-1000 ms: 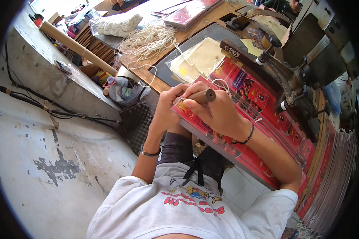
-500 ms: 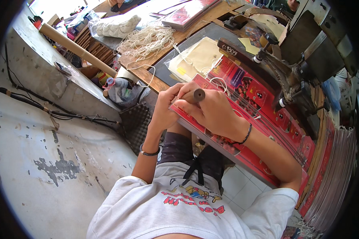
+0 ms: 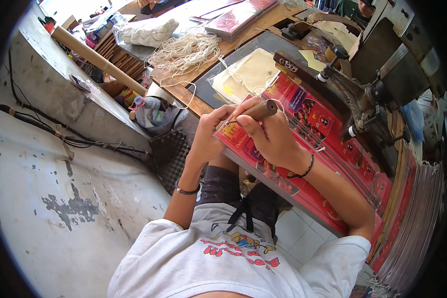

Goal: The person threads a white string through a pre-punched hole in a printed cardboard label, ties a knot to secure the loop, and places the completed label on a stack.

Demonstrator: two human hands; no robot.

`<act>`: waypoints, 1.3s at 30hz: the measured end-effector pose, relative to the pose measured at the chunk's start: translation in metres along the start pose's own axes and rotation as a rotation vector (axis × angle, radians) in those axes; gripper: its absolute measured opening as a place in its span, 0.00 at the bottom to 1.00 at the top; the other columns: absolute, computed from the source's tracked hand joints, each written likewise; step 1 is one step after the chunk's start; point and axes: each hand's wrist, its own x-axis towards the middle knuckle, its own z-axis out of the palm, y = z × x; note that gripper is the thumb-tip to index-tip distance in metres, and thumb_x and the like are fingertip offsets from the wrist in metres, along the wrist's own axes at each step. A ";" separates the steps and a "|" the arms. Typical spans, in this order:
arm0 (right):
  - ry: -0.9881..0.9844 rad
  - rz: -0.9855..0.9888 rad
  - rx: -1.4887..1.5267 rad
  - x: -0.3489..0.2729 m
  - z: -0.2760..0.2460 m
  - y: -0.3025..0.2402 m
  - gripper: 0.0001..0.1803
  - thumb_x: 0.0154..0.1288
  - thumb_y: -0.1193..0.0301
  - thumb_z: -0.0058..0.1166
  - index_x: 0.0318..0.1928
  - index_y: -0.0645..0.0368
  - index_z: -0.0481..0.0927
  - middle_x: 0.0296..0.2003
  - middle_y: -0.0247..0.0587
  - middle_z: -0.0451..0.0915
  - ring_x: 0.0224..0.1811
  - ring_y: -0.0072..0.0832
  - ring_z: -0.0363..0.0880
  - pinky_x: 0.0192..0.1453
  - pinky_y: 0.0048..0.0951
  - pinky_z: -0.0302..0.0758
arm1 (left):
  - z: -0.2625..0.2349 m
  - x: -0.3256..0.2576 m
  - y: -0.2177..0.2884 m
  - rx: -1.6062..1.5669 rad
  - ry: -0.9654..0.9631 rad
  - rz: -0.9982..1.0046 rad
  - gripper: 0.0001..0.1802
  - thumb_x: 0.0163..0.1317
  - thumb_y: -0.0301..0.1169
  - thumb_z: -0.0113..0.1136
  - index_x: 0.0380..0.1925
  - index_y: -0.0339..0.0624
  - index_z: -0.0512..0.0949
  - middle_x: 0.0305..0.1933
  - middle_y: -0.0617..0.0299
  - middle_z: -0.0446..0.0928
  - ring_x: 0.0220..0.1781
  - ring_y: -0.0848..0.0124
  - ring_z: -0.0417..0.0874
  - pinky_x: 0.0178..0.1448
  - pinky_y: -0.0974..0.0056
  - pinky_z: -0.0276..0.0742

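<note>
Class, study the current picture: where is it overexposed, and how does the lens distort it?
In the head view, the upper-left bright patch washes out to white; the image is rounded, dark at its corners; the stack at far right looks bowed.

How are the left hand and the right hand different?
The right hand grips a wooden-handled tool; the left hand doesn't. The right hand is over the red printed sheets, while the left hand is at their corner. Both wrists have dark bracelets.

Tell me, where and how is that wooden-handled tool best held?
Probably by its thick wooden handle, coming from the right like the right hand: the handle tilts up that way, while the thin metal shaft points left, near the red sheets' corner.
</note>
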 end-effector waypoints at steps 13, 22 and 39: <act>-0.130 0.025 -0.108 -0.003 0.001 -0.001 0.13 0.73 0.59 0.56 0.39 0.57 0.80 0.26 0.49 0.81 0.28 0.45 0.83 0.31 0.40 0.76 | 0.001 0.000 0.001 0.019 0.009 0.060 0.14 0.61 0.29 0.62 0.45 0.32 0.79 0.39 0.63 0.82 0.41 0.79 0.79 0.47 0.69 0.76; 0.053 0.039 -0.068 0.009 -0.011 0.002 0.10 0.73 0.66 0.54 0.45 0.59 0.79 0.42 0.49 0.83 0.36 0.47 0.84 0.35 0.40 0.78 | 0.001 -0.001 -0.002 0.004 0.010 -0.021 0.16 0.60 0.23 0.63 0.49 0.32 0.79 0.41 0.59 0.84 0.43 0.77 0.82 0.49 0.69 0.77; -0.349 0.292 -1.251 0.018 -0.077 0.019 0.17 0.65 0.76 0.54 0.55 0.54 0.75 0.47 0.45 0.76 0.51 0.43 0.80 0.45 0.43 0.83 | 0.001 -0.001 -0.017 0.061 0.079 0.096 0.20 0.54 0.23 0.67 0.49 0.35 0.80 0.39 0.51 0.83 0.42 0.63 0.84 0.48 0.63 0.78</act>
